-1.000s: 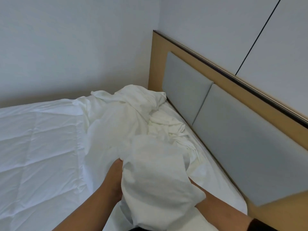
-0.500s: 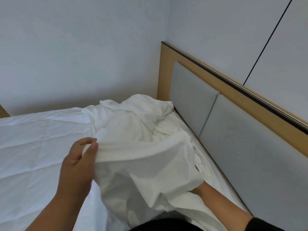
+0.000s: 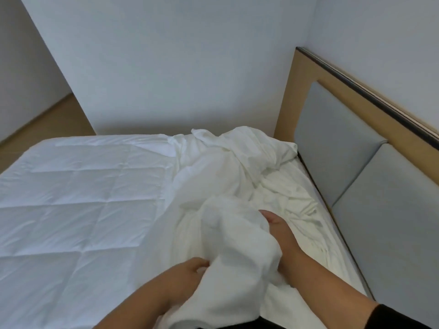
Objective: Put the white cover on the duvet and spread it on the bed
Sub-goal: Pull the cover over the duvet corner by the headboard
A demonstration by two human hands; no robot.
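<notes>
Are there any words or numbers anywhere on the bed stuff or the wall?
None: no words, numbers, labels or signs show anywhere.
The white cover, the quilted duvet, the headboard and the wall are all plain.

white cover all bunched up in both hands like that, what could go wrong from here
The white cover is crumpled in a heap near the headboard, so its opening may be hard to find. The left hand and right hand grip one bunched fold, which could twist the fabric. Pulling may drag the flat quilted duvet askew.
</notes>
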